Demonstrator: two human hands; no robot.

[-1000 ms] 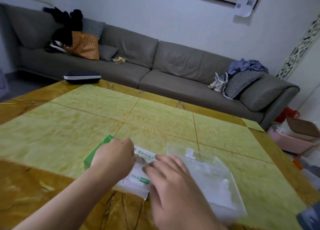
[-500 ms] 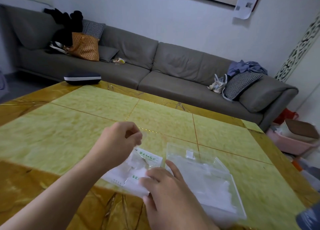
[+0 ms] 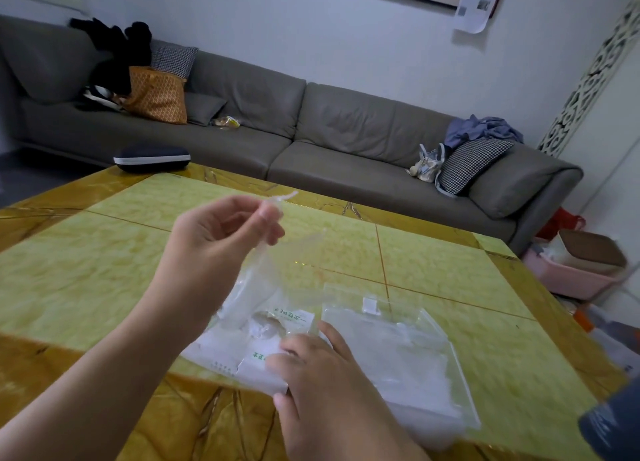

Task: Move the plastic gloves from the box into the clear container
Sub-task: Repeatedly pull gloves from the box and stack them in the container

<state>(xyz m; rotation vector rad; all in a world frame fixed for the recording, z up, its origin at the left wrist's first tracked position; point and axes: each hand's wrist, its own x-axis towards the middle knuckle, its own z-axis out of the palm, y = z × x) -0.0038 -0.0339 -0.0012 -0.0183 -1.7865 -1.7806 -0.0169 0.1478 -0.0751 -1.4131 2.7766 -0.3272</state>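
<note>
Nearest, the right hand [image 3: 322, 377] rests flat on the white box [image 3: 242, 353], its fingers [image 3: 332, 332] straight and pressing the near right corner down onto the bench [image 3: 104, 280]. The box lies flat near the bench's front edge, with green print on its torn top. Just to its right, touching it, lies the clear container [image 3: 408, 349], a flat see-through pouch with pale sheets inside. Above the box, the left hand [image 3: 214, 242] is raised, thumb and forefinger pinching the top of a thin plastic glove [image 3: 259, 280]. The glove hangs from the pinch down to the opening of the box, its lower end still inside. At the bench's far left corner sits a dark case [image 3: 152, 157]. Beyond stands a grey sofa [image 3: 311, 131] carrying an orange bag [image 3: 156, 95] and a checked cushion [image 3: 471, 164].
</note>
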